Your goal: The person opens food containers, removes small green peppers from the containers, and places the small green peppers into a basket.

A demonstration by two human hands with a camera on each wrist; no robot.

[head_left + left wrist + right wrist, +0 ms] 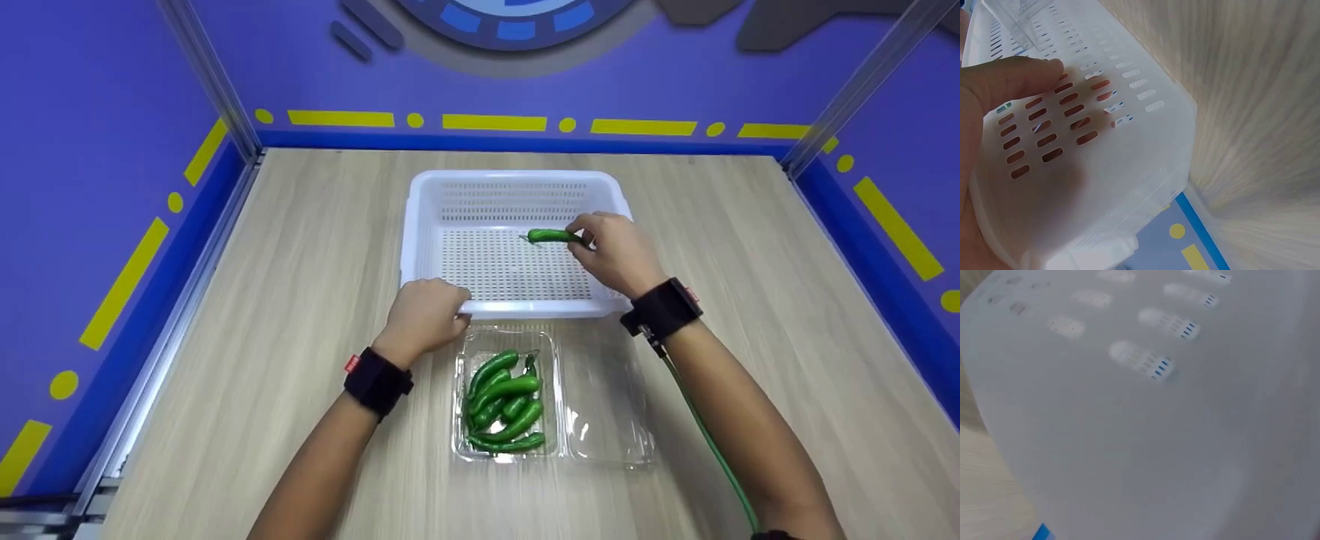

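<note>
My right hand (613, 251) pinches a green chili pepper (551, 235) by one end, over the inside of a white plastic basket (517, 307). My left hand (426, 315) grips the basket's near left rim. In the left wrist view, the left thumb (1022, 79) lies against the slotted outer wall of the basket (1145, 152), and the fingers show faintly through the slots. Several green chili peppers (504, 388) lie heaped in a clear plastic clamshell box (555, 360) in front of the basket. The right wrist view shows only the basket wall (1129, 439), with the hand out of sight.
The clamshell's clear lid (607, 405) lies folded out to the right, below my right forearm. A wooden table (315, 247) bears everything. Blue panels with yellow marks (495, 122) stand around its back and sides. A green cable (709, 427) runs along the right forearm.
</note>
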